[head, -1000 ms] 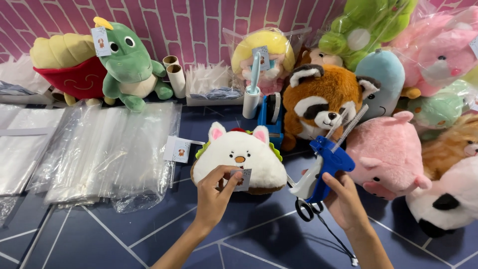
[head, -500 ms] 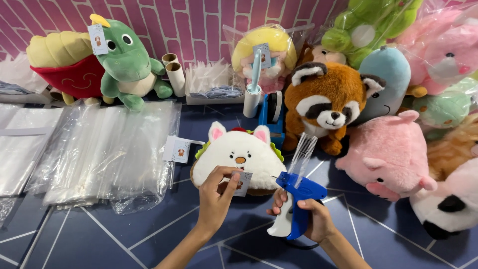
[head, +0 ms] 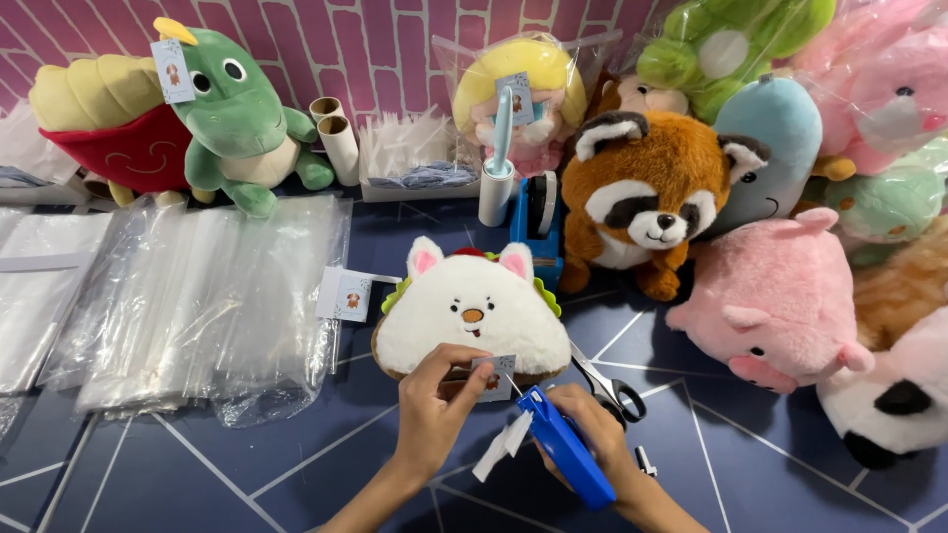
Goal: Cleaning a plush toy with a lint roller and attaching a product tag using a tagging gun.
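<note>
Left hand (head: 434,405) pinched small paper tag (head: 494,378) against white cat plush (head: 472,316), lower centre of frame. Right hand (head: 592,434) clamped blue tagging gun (head: 563,449), needle at tag. We judged risks: needle pricking fingertips, tag slipping.

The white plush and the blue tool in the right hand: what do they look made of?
White plush: soft fuzzy fabric, matte, with a fine nap. Blue tool in the right hand: likely hard plastic, smooth, slightly glossy.
</note>
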